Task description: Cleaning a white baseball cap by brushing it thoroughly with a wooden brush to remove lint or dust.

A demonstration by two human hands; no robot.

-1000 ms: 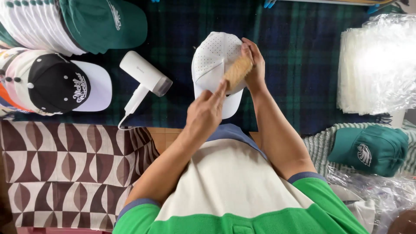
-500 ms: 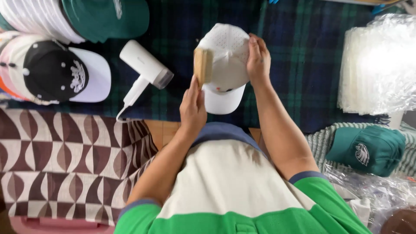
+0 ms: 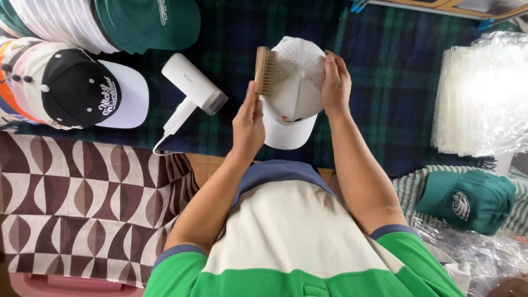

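Patterned cloth (image 3: 82, 203): we see brown and cream leaf shapes on it, to the lower left of the white cap.
Black-crowned cap (image 3: 82, 93): it has a white brim, tops a stack well left of the white cap, and lies on the tartan blanket (image 3: 379, 82).
Green cap stack (image 3: 148, 22): up and left of the white cap, beside a row of white caps.
Hair dryer (image 3: 192, 91): white, lying just left of the white cap, nozzle toward it.
Left hand (image 3: 248, 124): we see it gripping a wooden brush (image 3: 266, 70), bristles laid against the left side of the white cap.
White cap (image 3: 294, 88): perforated crown up, brim toward the person, over the tartan blanket at the middle of the scene.
Right hand (image 3: 335, 82): its fingers clasp the white cap's right side, holding it steady.
Clear bags (image 3: 484, 93): a glossy stack well right of the white cap.
Green cap (image 3: 467, 201): alone, to the lower right of the white cap, on striped cloth.
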